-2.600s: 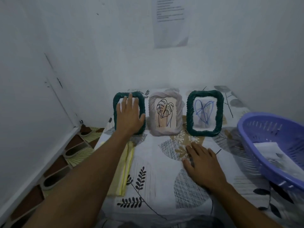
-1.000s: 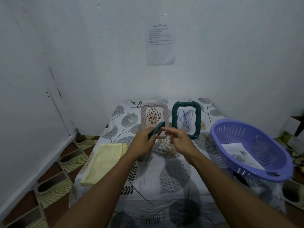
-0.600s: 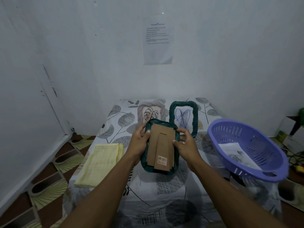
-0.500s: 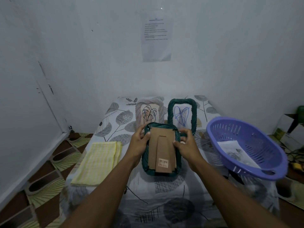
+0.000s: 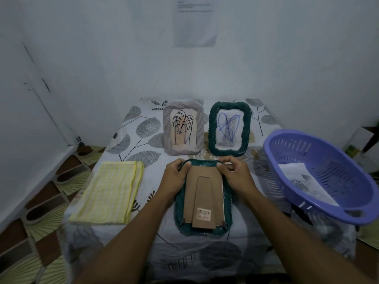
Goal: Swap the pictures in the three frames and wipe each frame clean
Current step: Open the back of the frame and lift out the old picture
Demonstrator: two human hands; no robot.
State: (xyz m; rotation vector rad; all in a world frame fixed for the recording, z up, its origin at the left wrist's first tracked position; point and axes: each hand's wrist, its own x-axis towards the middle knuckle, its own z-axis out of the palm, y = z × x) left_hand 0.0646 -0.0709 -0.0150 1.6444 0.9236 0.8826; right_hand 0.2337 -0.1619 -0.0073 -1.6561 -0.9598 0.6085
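A dark green woven frame (image 5: 202, 228) lies face down on the table in front of me, its brown cardboard back (image 5: 204, 197) with a folded stand and a barcode sticker facing up. My left hand (image 5: 176, 177) grips its far left corner and my right hand (image 5: 235, 175) grips its far right corner. Behind it stand two frames: a pale grey one (image 5: 182, 130) with a black leaf drawing and a dark green one (image 5: 229, 132) with a blue heart scribble.
A folded yellow cloth (image 5: 108, 191) lies at the table's left. A purple plastic basket (image 5: 320, 175) holding printed paper sheets sits at the right, overhanging the edge. Patterned tablecloth (image 5: 143, 136) covers the table; white walls stand close behind and left.
I lifted the left green frame from its standing place, turned it over and laid it face down before me. Both hands have slid up to its far corners.
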